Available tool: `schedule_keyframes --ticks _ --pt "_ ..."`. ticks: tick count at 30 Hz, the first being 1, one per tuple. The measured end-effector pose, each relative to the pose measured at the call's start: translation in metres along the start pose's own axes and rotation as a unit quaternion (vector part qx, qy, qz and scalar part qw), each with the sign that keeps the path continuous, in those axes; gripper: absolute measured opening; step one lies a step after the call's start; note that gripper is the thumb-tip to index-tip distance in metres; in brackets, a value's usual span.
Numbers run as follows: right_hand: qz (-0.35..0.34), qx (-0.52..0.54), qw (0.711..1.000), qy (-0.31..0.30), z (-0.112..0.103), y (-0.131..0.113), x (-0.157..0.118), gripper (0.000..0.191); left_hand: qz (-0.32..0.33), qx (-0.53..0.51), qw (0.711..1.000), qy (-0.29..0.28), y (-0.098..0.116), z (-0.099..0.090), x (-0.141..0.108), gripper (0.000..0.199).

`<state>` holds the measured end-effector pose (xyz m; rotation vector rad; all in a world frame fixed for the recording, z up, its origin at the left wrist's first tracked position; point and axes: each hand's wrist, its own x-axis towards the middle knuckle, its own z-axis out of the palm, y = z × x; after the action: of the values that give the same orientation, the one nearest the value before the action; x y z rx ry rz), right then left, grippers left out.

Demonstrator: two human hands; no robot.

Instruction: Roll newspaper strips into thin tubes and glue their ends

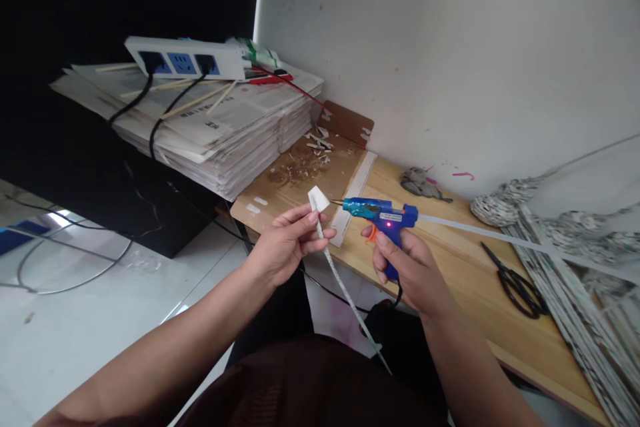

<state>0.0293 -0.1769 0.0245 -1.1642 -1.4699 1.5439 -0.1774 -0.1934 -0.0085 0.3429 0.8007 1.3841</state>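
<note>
Between the fingers of my left hand [295, 237] is a thin rolled paper stick [345, 290], its white flat paper end [318, 199] sticking up above the fingertips and its long tail slanting down toward my lap. My right hand [403, 263] is wrapped around the handle of a blue glue gun [380, 210] with an orange trigger and a lit red light. The gun's metal nozzle points left and is at, or very close to, the white paper end; I cannot tell whether they touch. A long translucent glue stick [480, 233] runs out of its back.
On the left, a tall stack of newspapers [260, 147] carries a white power strip [185, 59] with black cords. Stained cardboard [295, 177] lies on the wooden table [440, 247]. Black scissors [517, 287], rolled paper sticks [560, 307] and a grey cloth [423, 183] lie to the right.
</note>
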Motion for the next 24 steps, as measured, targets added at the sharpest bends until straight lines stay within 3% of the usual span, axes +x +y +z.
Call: schedule_keyframes --ticks 8,14,19,24 --pt "-0.006 0.011 0.999 -0.031 0.006 -0.004 0.000 0.030 -0.003 -0.002 1.000 0.003 0.001 -0.003 0.003 0.010" --pt "-0.003 -0.068 0.998 0.000 0.012 -0.006 0.004 0.036 0.000 -0.009 1.000 0.005 0.003 -0.008 0.004 0.010" --pt "-0.003 -0.071 0.997 -0.015 0.012 -0.003 0.006 0.035 -0.004 -0.005 1.000 0.013 0.006 -0.008 0.003 0.009" --pt "0.011 -0.053 0.998 0.016 0.012 0.001 0.020 0.036 0.010 0.000 1.000 0.011 0.008 -0.009 0.002 0.009"
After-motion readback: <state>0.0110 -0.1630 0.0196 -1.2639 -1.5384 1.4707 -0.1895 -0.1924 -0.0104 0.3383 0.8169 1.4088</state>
